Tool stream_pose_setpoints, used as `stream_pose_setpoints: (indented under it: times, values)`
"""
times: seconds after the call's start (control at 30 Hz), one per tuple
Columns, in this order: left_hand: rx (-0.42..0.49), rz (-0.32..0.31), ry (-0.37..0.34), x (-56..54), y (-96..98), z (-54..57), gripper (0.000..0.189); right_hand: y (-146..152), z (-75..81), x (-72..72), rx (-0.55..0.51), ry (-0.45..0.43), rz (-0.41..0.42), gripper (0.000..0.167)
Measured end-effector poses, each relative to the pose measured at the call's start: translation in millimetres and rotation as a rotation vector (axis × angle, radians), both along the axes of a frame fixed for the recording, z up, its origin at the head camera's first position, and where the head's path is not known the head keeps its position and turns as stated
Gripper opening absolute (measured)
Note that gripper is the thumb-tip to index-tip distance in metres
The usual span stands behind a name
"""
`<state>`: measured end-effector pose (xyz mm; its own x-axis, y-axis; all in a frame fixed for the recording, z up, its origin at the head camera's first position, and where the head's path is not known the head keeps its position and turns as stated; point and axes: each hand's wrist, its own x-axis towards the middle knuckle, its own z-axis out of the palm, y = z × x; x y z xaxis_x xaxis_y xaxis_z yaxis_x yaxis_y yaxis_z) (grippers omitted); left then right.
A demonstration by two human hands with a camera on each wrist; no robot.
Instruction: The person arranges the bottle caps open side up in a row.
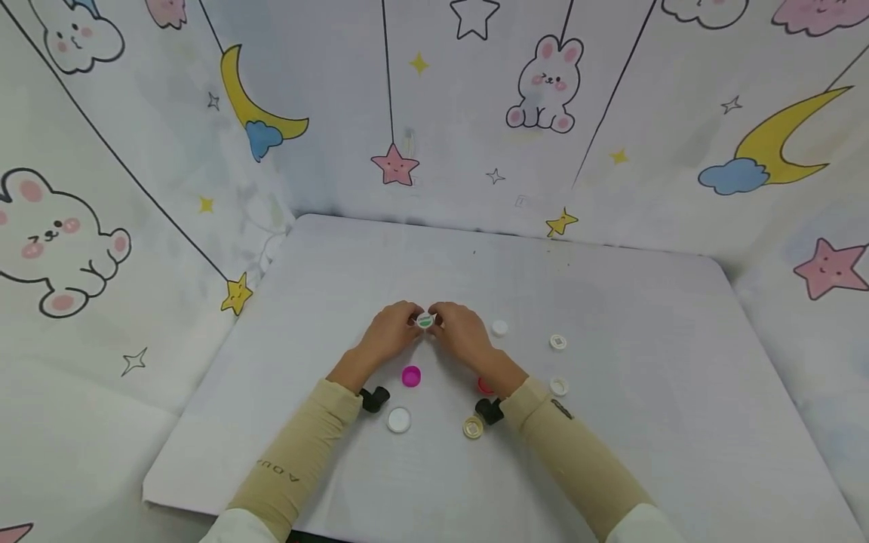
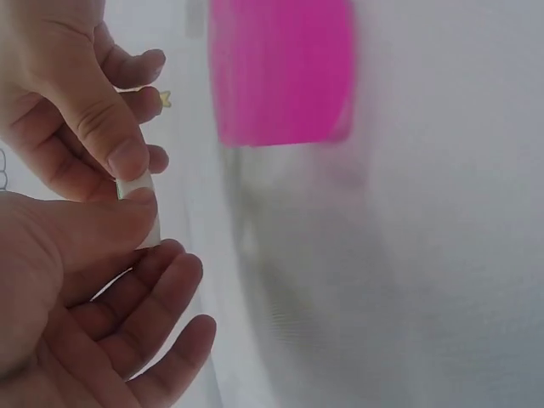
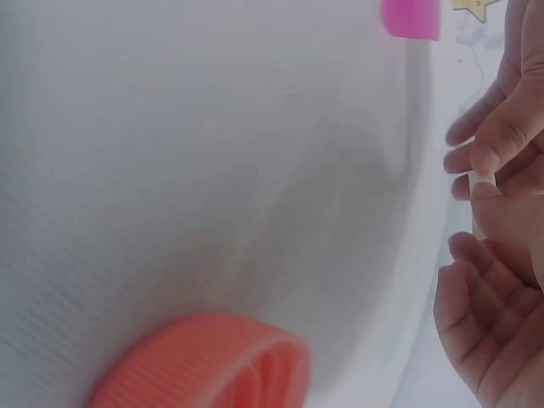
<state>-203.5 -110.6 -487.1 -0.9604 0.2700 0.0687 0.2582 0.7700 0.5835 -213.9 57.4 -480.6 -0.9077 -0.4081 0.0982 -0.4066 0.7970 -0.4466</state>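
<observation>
A small white cap with a green mark on its face [image 1: 425, 321] is held up between both hands. My left hand [image 1: 392, 332] pinches its left side with thumb and fingers. From the other side my right hand [image 1: 464, 332] pinches it too. In the left wrist view the thumbs meet along the cap's thin white edge [image 2: 138, 184], the remaining fingers loosely bent. Nearest to the hands, a magenta cap [image 1: 410, 376] lies on the table below them. A red cap [image 1: 485, 385] lies partly hidden under my right wrist.
On the white table [image 1: 645, 339], white caps lie to the right: one plain [image 1: 499, 328], one patterned [image 1: 558, 342], one ring-like [image 1: 559, 386]. Nearer are a larger white cap [image 1: 399, 420] and a gold-coloured cap [image 1: 473, 427]. Cartoon-printed walls [image 1: 326, 75] enclose the back and sides.
</observation>
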Motion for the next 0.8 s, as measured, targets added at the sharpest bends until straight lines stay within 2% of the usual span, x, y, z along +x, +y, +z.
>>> stream_pose_setpoints:
  times: [0.13,0.4,0.57,0.8]
  values:
    - [0.007,-0.017,0.032,-0.2,-0.3,2.6,0.029,2,4.5,1.0,-0.011,0.007,0.006,0.032]
    - [0.002,-0.011,0.045,4.0,2.4,9.8,0.033,5,7.0,4.8,-0.024,0.047,0.019,0.031]
    - [0.056,0.023,0.034,4.2,3.8,11.4,0.029,6,5.8,5.7,-0.052,0.097,0.031,0.03]
    - [0.117,0.097,-0.029,1.2,1.8,10.7,0.028,7,5.0,8.5,-0.111,0.132,0.075,0.037]
